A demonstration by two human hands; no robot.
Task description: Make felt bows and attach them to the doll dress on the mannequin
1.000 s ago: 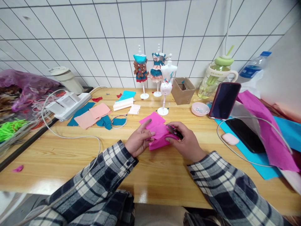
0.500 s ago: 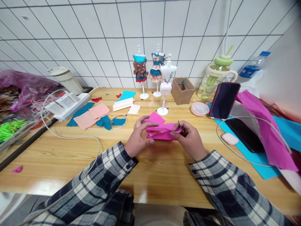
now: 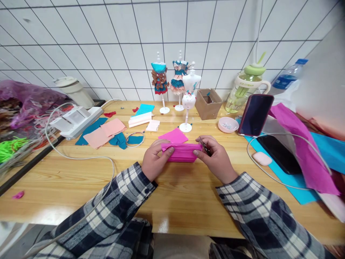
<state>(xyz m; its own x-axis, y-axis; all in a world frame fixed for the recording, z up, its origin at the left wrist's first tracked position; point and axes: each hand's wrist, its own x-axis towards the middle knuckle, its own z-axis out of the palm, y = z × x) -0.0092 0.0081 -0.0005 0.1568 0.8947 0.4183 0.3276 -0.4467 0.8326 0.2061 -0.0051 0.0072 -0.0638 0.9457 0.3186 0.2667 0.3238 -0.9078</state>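
Observation:
A folded strip of magenta crepe paper (image 3: 182,154) is stretched level between my two hands, just above the table. My left hand (image 3: 155,160) is closed on its left end, thumb on top. At the right end, my right hand (image 3: 215,158) pinches the paper between thumb and fingers. Tucked in that same hand is a small dark metal tool (image 3: 205,146) that looks like scissors; its handles are mostly hidden by the fingers. Just beyond the strip lies a flat magenta piece of paper (image 3: 174,135). Behind it stands a small white dress form (image 3: 191,84) with a white lower part.
Two dressed mini mannequins (image 3: 160,77) and a cardboard box (image 3: 208,104) stand by the wall. Peach paper pieces (image 3: 105,133) and a power strip (image 3: 78,122) lie left. A bowl of beads (image 3: 228,125), a propped phone (image 3: 254,115) and a bottle (image 3: 246,88) are right.
The magenta strip was gaping in two layers and is now pressed together flat. My left thumb has come down on it, closing a hand that was more open.

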